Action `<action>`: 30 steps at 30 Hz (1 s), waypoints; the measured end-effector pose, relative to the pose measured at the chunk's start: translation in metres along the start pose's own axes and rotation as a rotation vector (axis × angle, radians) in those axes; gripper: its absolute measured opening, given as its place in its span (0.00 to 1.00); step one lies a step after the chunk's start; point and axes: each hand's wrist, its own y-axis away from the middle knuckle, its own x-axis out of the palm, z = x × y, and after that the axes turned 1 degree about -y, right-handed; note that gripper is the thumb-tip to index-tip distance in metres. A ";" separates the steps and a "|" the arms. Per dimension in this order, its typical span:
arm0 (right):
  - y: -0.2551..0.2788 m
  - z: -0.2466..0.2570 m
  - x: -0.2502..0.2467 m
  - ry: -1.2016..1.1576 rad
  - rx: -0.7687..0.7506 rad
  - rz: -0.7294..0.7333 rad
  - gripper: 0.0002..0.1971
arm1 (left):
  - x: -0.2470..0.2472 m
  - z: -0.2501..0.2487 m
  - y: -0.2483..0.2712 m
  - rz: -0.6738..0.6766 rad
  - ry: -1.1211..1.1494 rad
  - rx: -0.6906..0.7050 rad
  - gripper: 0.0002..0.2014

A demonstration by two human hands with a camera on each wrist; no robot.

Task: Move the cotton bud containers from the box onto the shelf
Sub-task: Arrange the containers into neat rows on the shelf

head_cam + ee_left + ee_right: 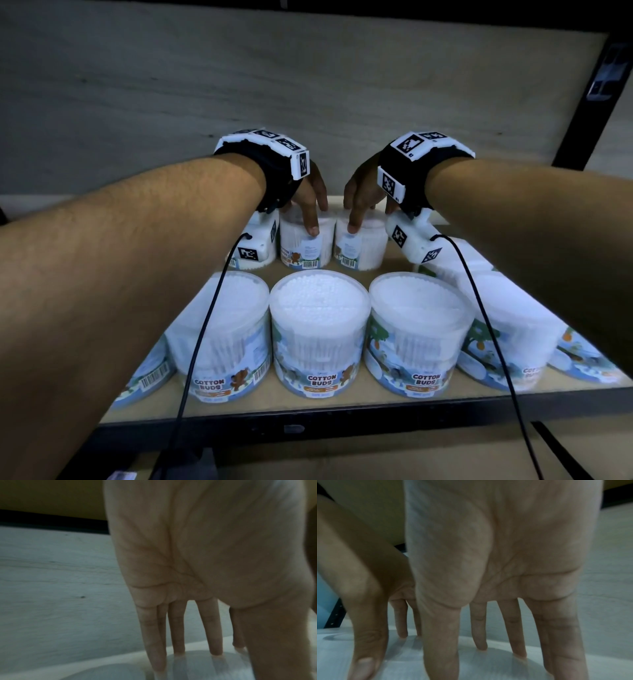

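Hands: left hand (310,198) and right hand (359,197), straight fingers resting atop back-row tubs (306,240), front tubs (320,335) labelled "COTTON BUDS"

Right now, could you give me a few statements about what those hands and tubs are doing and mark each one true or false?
1. Each hand rests on its own back-row container: left hand on the left container, right hand on the right container. True.
2. The front-row containers lie tipped over. False: they stand upright.
3. Both hands reach over the front row. True.
4. The containers sit in a box. False: they stand on the shelf.
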 end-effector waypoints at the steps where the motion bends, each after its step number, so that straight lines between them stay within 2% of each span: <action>1: 0.003 0.001 0.000 0.009 0.011 -0.007 0.34 | 0.000 0.002 -0.003 -0.003 -0.001 -0.009 0.33; 7: 0.004 -0.009 0.001 0.059 -0.026 -0.046 0.37 | 0.003 -0.003 -0.004 -0.041 0.094 -0.021 0.31; 14: -0.004 -0.008 0.000 0.007 -0.071 0.000 0.42 | 0.006 -0.001 -0.014 -0.003 0.139 -0.095 0.36; 21: -0.003 -0.010 0.000 0.054 -0.106 -0.015 0.43 | 0.006 0.000 -0.011 -0.007 0.157 -0.080 0.35; 24: -0.004 -0.008 0.003 0.047 -0.102 -0.031 0.43 | 0.007 0.002 -0.014 -0.028 0.140 -0.080 0.39; 26: 0.000 -0.005 0.006 0.041 -0.093 -0.063 0.39 | 0.010 0.002 -0.015 -0.065 0.121 -0.061 0.37; 28: 0.002 -0.003 0.006 0.036 -0.100 -0.097 0.31 | 0.012 0.000 -0.012 -0.110 0.057 -0.049 0.34; 30: 0.006 -0.003 0.003 0.006 -0.097 -0.111 0.27 | 0.012 -0.001 -0.006 -0.164 -0.006 -0.023 0.37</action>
